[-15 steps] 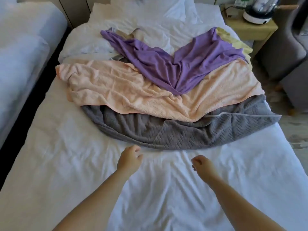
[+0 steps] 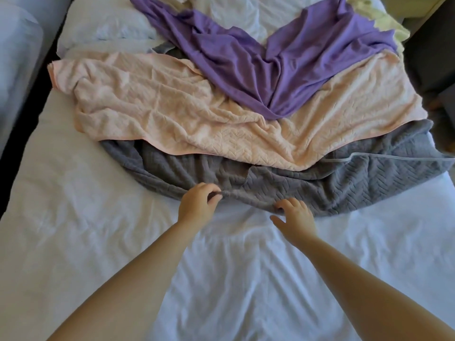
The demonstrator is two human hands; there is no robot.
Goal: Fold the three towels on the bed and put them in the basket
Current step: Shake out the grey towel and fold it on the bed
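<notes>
Three towels lie spread in a loose pile across the white bed (image 2: 73, 230). A grey towel (image 2: 344, 183) with a zigzag weave is nearest, under a peach towel (image 2: 197, 114), with a purple towel (image 2: 283, 60) draped on top further back. My left hand (image 2: 198, 205) pinches the near edge of the grey towel between thumb and fingers. My right hand (image 2: 294, 216) is at the same edge a little to the right, its fingers curled onto the fabric and its thumb spread out. No basket is in view.
A pale yellow cloth (image 2: 384, 23) shows behind the purple towel at the back right. White pillows (image 2: 108, 28) lie at the head of the bed. A second bed (image 2: 17, 57) stands to the left across a dark gap. A grey armchair (image 2: 430, 65) is at the right.
Both hands have moved forward from above the bare sheet to the grey towel's near edge, and the left now pinches it. The view has moved closer to the towels.
</notes>
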